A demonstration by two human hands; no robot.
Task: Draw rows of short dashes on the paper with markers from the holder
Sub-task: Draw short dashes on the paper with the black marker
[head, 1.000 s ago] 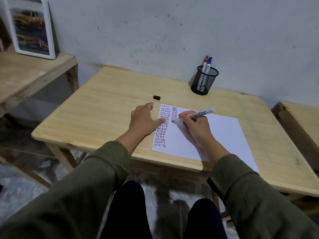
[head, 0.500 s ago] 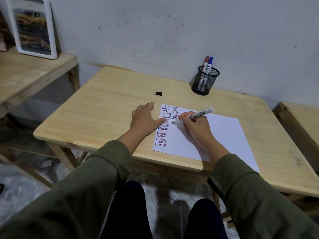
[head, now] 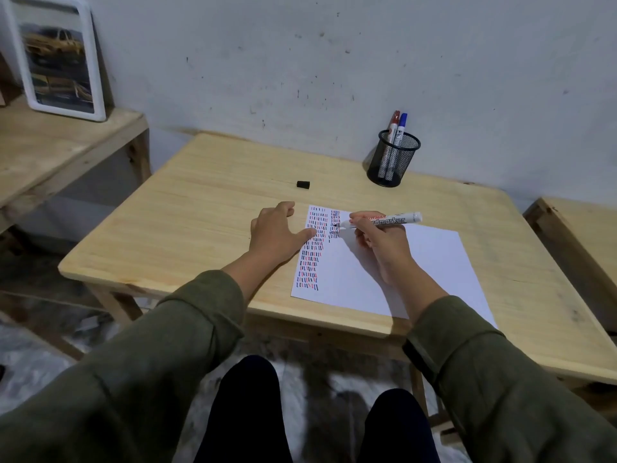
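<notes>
Paper, a white sheet (head: 394, 272), lay flat on the pale wooden desk (head: 200, 228), its left column filled with red, blue and black dashes and a second column only started near the top. The right hand (head: 380, 242) had its grip clamped on a white-barrelled black marker (head: 380, 222), tip at the page. The left hand (head: 277, 235), fingers spread, pinned the paper's edge. Most of the sheet was blank, so plenty remained, by my reckoning. Red and blue markers (head: 395, 135) waited in the black mesh holder (head: 394, 162); a small black cap (head: 303, 184) sat loose on the desk.

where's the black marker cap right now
The cap lies loose on the wooden table, beyond the paper and the left hand, left of the mesh holder.
</notes>
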